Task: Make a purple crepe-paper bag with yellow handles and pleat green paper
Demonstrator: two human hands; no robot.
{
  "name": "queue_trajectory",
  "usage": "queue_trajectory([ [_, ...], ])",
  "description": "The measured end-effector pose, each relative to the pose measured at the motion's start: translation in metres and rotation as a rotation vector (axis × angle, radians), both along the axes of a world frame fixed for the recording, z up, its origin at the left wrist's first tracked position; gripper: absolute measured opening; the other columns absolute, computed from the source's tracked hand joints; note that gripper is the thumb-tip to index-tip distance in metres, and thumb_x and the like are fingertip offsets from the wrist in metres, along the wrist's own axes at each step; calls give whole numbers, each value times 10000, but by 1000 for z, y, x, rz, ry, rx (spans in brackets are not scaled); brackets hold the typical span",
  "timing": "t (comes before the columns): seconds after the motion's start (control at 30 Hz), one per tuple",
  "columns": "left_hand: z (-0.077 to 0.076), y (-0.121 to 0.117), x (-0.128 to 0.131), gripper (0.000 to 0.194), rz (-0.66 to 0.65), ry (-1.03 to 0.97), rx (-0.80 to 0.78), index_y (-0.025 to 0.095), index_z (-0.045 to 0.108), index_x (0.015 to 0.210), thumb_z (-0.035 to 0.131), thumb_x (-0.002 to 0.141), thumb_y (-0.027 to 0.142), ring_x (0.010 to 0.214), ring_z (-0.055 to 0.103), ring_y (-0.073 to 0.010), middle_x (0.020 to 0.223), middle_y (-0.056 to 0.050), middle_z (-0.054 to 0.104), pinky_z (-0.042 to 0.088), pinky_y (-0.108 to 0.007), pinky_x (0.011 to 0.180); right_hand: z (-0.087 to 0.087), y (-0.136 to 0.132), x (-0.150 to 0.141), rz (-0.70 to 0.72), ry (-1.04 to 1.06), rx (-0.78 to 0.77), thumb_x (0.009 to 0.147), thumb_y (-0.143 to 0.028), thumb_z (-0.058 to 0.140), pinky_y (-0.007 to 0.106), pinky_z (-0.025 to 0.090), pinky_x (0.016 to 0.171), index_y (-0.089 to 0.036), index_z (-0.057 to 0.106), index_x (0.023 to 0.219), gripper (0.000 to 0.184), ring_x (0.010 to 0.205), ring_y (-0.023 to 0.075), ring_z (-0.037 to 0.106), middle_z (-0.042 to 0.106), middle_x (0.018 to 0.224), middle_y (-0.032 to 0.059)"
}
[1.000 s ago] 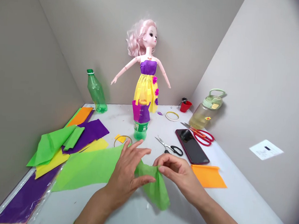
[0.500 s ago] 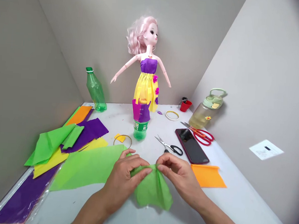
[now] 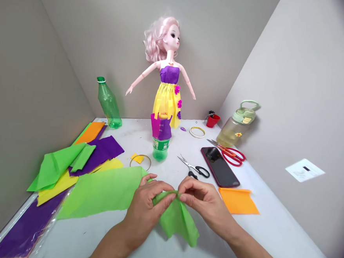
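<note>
My left hand (image 3: 145, 207) and right hand (image 3: 204, 206) close their fingers (image 3: 190, 187), pinching gathered green paper (image 3: 179, 222), near the small scissors (image 3: 194, 169).

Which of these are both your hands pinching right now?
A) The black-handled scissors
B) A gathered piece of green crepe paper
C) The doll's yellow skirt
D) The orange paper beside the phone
B: the left hand and right hand both pinch the gathered green crepe paper, which hangs below their fingers, while the black-handled scissors lie apart beyond them.
</note>
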State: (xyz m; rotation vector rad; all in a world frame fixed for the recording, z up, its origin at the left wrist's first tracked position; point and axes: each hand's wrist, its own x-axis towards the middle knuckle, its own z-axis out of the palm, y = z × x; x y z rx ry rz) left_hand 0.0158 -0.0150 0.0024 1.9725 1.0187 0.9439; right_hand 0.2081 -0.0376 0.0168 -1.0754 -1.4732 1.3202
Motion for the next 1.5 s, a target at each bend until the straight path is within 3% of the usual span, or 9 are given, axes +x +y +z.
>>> queue_trajectory([
  [0.5, 1, -1, 1, 69, 6, -22, -1, 253, 619, 858, 574, 909, 243, 796, 625, -138, 807, 68, 687, 230, -420, 1090, 1, 1, -1, 8, 32, -55, 865, -303, 686, 248, 389, 679, -182, 653, 801, 141, 731, 129, 508, 579, 764, -12],
  [1.13, 1, -1, 1, 86, 21, -23, 5, 237, 622, 801, 610, 882, 264, 703, 605, -138, 753, 54, 680, 233, -456, 1090, 0, 1, -3, -60, -35, -60, 833, -323, 706, 271, 443, 723, -196, 687, 877, 136, 777, 157, 562, 639, 815, 9],
  [1.5, -1, -1, 2, 97, 32, -15, 18, 227, 617, 800, 617, 885, 272, 696, 604, -133, 722, 62, 647, 242, -455, 1091, 1, 0, -3, -61, -82, -48, 832, -296, 699, 269, 434, 725, -189, 687, 810, 110, 766, 158, 567, 633, 778, 3],
])
